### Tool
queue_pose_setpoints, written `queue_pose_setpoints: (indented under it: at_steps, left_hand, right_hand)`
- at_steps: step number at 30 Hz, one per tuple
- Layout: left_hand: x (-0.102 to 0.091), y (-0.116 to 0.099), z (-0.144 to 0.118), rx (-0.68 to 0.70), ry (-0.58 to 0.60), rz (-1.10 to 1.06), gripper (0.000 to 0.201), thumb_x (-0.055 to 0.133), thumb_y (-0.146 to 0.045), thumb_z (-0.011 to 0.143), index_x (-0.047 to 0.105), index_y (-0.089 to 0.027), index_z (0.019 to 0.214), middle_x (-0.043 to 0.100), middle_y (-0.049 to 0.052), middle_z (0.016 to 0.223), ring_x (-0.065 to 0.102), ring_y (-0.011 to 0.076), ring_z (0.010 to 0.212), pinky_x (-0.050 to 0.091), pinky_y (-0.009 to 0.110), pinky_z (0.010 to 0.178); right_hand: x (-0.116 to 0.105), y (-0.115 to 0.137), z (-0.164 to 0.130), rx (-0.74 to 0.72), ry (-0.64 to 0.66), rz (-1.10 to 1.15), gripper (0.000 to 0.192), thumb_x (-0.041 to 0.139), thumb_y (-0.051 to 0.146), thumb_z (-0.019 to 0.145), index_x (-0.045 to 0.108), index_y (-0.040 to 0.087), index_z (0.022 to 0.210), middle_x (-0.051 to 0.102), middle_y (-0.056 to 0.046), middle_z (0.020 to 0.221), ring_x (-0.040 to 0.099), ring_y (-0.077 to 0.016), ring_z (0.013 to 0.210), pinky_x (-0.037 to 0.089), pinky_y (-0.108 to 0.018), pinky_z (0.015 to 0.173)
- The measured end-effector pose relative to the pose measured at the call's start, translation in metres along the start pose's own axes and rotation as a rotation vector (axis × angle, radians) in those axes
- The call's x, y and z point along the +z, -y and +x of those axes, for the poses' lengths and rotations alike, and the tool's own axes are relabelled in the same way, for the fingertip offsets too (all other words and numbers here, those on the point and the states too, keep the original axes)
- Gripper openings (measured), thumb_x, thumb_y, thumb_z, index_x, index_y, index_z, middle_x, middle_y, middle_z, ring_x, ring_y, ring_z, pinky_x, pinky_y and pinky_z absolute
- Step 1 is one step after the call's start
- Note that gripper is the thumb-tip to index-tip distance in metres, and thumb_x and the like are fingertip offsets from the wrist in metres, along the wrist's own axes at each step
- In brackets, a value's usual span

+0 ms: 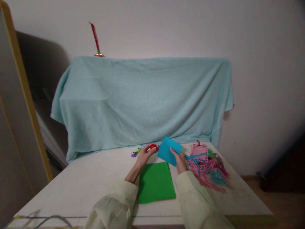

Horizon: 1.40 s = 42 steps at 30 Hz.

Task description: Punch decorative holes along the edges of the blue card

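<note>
Head view: left hand (pixel 143 156) grips a red punch (pixel 153 146), probably; right hand (pixel 180 162) pinches blue paper (pixel 169 150); green paper (pixel 156 182) near table (pixel 83 181) front edge, left side open.

Whatever stands at the back of the desk (pixel 90 181) is wholly hidden beneath the pale blue cloth (pixel 143 101). The small object in the left hand (pixel 144 156) (red, at its 1 o'clock) is too small to identify. The scrap pile (pixel 206 165) at 3 o'clock of the right hand (pixel 179 162) blurs together. Both sleeves (pixel 114 206) are cut off by the bottom edge.
</note>
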<state>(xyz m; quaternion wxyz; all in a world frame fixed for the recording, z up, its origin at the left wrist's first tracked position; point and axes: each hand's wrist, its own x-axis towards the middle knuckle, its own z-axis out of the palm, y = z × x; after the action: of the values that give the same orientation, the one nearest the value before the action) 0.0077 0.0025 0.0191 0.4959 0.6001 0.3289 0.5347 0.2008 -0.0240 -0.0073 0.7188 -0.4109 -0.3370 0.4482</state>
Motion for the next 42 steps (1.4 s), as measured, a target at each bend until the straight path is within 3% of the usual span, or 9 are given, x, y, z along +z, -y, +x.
queue_pose_setpoints:
  at_steps: [4, 8, 11, 14, 26, 32, 37, 39, 42]
  left_hand:
    - [0.0, 0.008, -0.003, -0.096, 0.034, -0.121, 0.042, 0.066, -0.047, 0.078, 0.064, -0.015, 0.105, 0.066, 0.011, 0.104, 0.061, 0.0199, 0.089, 0.048, 0.026, 0.069]
    - [-0.003, 0.016, 0.0, -0.127, -0.046, -0.21, 0.046, 0.064, -0.047, 0.08, 0.061, -0.015, 0.112, 0.067, 0.012, 0.103, 0.056, 0.0128, 0.073, 0.04, 0.022, 0.059]
    - [-0.005, 0.019, 0.001, -0.147, -0.088, -0.239, 0.044, 0.064, -0.05, 0.08, 0.063, -0.013, 0.104, 0.068, 0.012, 0.099, 0.051, 0.0097, 0.062, 0.036, 0.021, 0.055]
    - [-0.007, 0.018, 0.001, -0.162, -0.059, -0.227, 0.043, 0.063, -0.051, 0.08, 0.066, -0.012, 0.096, 0.066, 0.012, 0.101, 0.05, 0.0098, 0.063, 0.035, 0.021, 0.054]
    - [-0.013, 0.012, -0.001, -0.108, -0.006, -0.112, 0.04, 0.076, -0.038, 0.069, 0.068, -0.016, 0.101, 0.067, 0.007, 0.097, 0.058, 0.0181, 0.082, 0.042, 0.024, 0.067]
    - [-0.014, 0.016, 0.001, -0.204, 0.059, -0.279, 0.04, 0.064, -0.047, 0.081, 0.068, -0.01, 0.096, 0.065, 0.007, 0.083, 0.054, 0.0122, 0.062, 0.039, 0.024, 0.057]
    - [-0.015, 0.016, 0.002, -0.194, 0.004, -0.479, 0.03, 0.072, -0.034, 0.077, 0.064, -0.011, 0.095, 0.067, 0.009, 0.095, 0.062, 0.0173, 0.085, 0.047, 0.027, 0.078]
    - [-0.014, 0.015, 0.001, -0.147, -0.005, -0.511, 0.03, 0.076, -0.027, 0.073, 0.063, -0.012, 0.096, 0.067, 0.011, 0.103, 0.061, 0.0201, 0.099, 0.044, 0.033, 0.092]
    - [-0.013, 0.015, 0.0, -0.137, -0.003, -0.507, 0.032, 0.079, -0.024, 0.07, 0.062, -0.012, 0.094, 0.068, 0.01, 0.101, 0.062, 0.0204, 0.1, 0.039, 0.037, 0.101]
  right_hand:
    - [-0.001, 0.003, 0.0, -0.015, 0.018, -0.064, 0.05, 0.076, 0.042, 0.065, 0.067, 0.018, 0.107, 0.071, -0.006, 0.105, 0.063, -0.0274, 0.1, 0.049, -0.04, 0.088]
    - [0.0, 0.005, -0.001, -0.021, 0.067, -0.144, 0.045, 0.075, 0.044, 0.065, 0.07, 0.017, 0.1, 0.072, -0.007, 0.1, 0.064, -0.0277, 0.095, 0.049, -0.04, 0.086]
    - [0.0, 0.005, -0.002, -0.038, 0.045, -0.243, 0.042, 0.075, 0.047, 0.064, 0.072, 0.017, 0.093, 0.074, -0.007, 0.091, 0.064, -0.0279, 0.088, 0.049, -0.039, 0.081]
    - [0.001, 0.005, -0.003, -0.09, 0.034, -0.355, 0.042, 0.075, 0.049, 0.063, 0.072, 0.015, 0.087, 0.074, -0.008, 0.084, 0.064, -0.0273, 0.082, 0.049, -0.038, 0.078]
    - [0.002, 0.009, -0.007, -0.217, 0.026, -0.486, 0.043, 0.07, 0.053, 0.068, 0.072, 0.013, 0.083, 0.072, -0.007, 0.076, 0.061, -0.0233, 0.071, 0.049, -0.035, 0.071]
    - [0.0, 0.01, -0.008, -0.236, 0.023, -0.501, 0.039, 0.067, 0.053, 0.071, 0.071, 0.015, 0.08, 0.072, -0.007, 0.076, 0.061, -0.0226, 0.07, 0.048, -0.033, 0.071]
    - [0.002, 0.011, -0.01, -0.221, 0.031, -0.463, 0.039, 0.068, 0.051, 0.069, 0.071, 0.015, 0.081, 0.072, -0.007, 0.077, 0.061, -0.0233, 0.073, 0.048, -0.033, 0.07]
    - [0.003, 0.012, -0.01, -0.217, 0.036, -0.466, 0.039, 0.068, 0.051, 0.07, 0.071, 0.014, 0.082, 0.072, -0.007, 0.077, 0.062, -0.0232, 0.073, 0.048, -0.033, 0.07]
    - [0.003, 0.013, -0.011, -0.208, 0.048, -0.473, 0.04, 0.069, 0.051, 0.07, 0.071, 0.014, 0.084, 0.072, -0.008, 0.078, 0.062, -0.0233, 0.072, 0.048, -0.033, 0.071]
